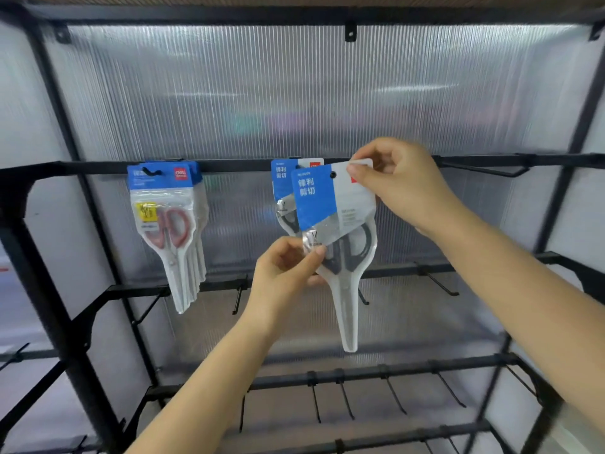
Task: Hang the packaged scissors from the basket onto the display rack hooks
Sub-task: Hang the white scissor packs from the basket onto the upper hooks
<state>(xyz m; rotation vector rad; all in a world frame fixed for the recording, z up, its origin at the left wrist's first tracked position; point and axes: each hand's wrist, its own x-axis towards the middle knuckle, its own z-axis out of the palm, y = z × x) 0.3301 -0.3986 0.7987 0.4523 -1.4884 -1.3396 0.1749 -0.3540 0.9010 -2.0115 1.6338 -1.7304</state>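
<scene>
a pack of scissors [337,231] is held up in front of the top rail [235,165] of the black display rack [49,257], just ahead of the middle hook. its header card is blue on the left and pale on the right, with white chinese characters reading 锋利剪切 printed on the blue part and a small line of print above them too blurred to be read. a round hanging hole is seen near the top edge, and a red patch at the upper right is mostly covered by fingers. the pack is held with its long axis nearly upright, tilted slightly, the card end up and the narrow tip pointing down; dark handles show through the clear front.

the upper right corner of the card is pinched by the right hand [396,188], thumb and fingers closed on it. the left side of the pack, just below the blue panel, is pinched by the left hand [284,273] between thumb and curled fingers.

directly behind, a second pack [283,191] with the same blue card and characters is already hung on the rail. further left, a bunch of packs with red handles [170,224] hangs from another hook, each with a blue header bearing a red "deli" logo, and a yellow sticker on the front one. an empty hook [484,170] is seen on the rail to the right.
</scene>
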